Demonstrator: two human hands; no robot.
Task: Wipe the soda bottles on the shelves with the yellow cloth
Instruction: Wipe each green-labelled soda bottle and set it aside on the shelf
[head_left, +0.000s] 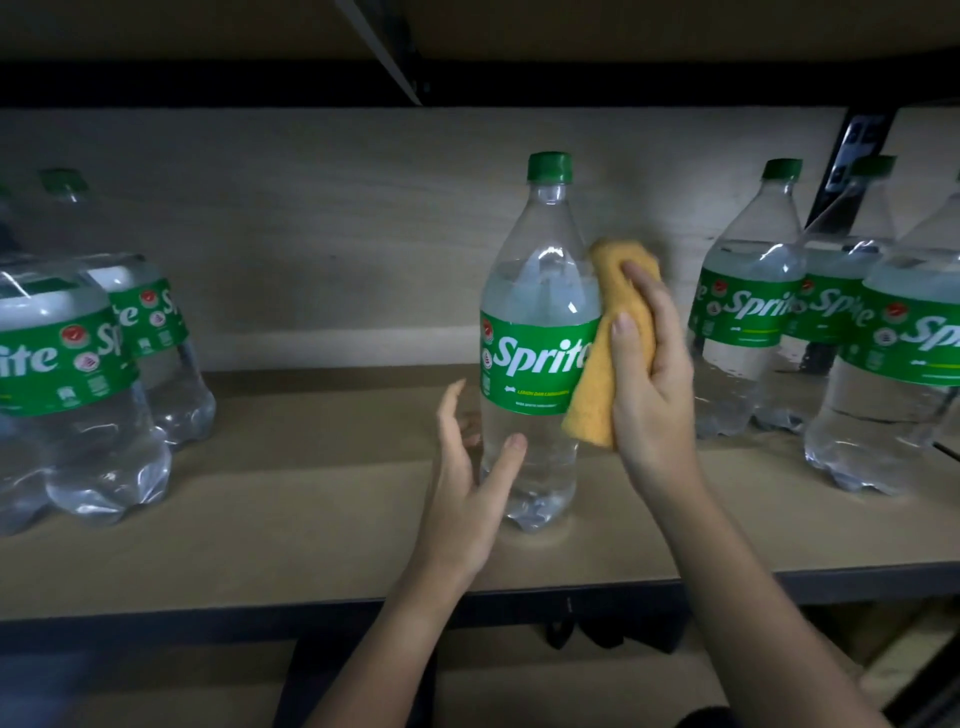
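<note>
A clear Sprite bottle (535, 291) with a green cap and green label stands upright in the middle of the wooden shelf (311, 519). My right hand (649, 374) grips the bunched yellow cloth (618, 332) and holds it against the bottle's right side, at the shoulder and label. My left hand (467, 478) is open beside the lower left of the bottle, fingers spread, its thumb in front of the bottle's lower body; whether it touches the bottle I cannot tell.
Two more Sprite bottles (78, 395) stand at the shelf's left end and three (753, 312) at the right. A black metal upright (841, 166) rises at the back right. Another shelf board (467, 41) hangs close overhead.
</note>
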